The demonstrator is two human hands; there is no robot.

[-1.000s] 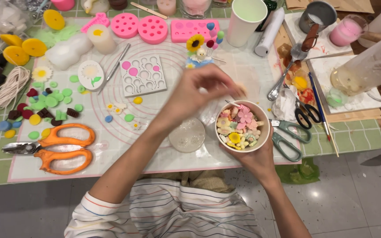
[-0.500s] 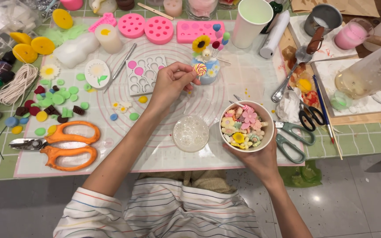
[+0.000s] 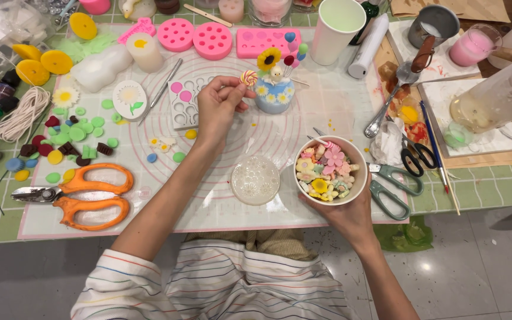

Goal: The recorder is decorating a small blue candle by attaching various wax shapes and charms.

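Compared with half a second earlier, the left hand (image 3: 219, 105) had lifted a bit and now pinched a tiny swirled lollipop (image 3: 248, 77) by its stick, up in the middle of the frame. On the far left of the counter (image 3: 220, 148) the orange scissors (image 3: 84, 189) hadn't budged. The lollipop was a small round disc, yellow with pink swirls, sitting right at the fingertips, just left of the little blue cake (image 3: 275, 95) with its sunflower topper. Lower down, the clear round lid (image 3: 255, 179) lay flat. Further right, the right hand (image 3: 345, 210) was cupped under the paper bowl (image 3: 330, 172), which was full of pastel decorations, same as before.
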